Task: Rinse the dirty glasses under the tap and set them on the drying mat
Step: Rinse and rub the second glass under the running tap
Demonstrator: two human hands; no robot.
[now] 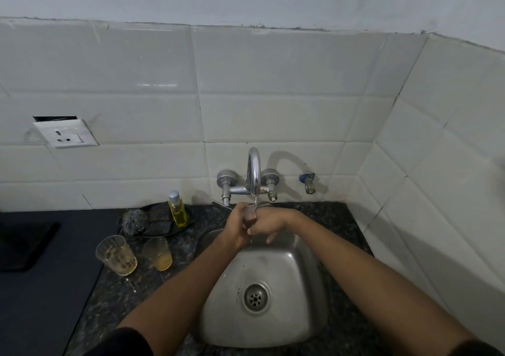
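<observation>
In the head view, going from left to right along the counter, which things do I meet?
Dark mat → larger dirty glass → smaller dirty glass → yellow soap bottle → left hand → right hand, both under the tap → small wall valve.

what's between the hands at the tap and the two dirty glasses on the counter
Nothing visible. The ribbed dirty glass and the smaller orange-stained glass stand on bare speckled counter left of the steel sink; only its rim lies between them and the left hand.
</observation>
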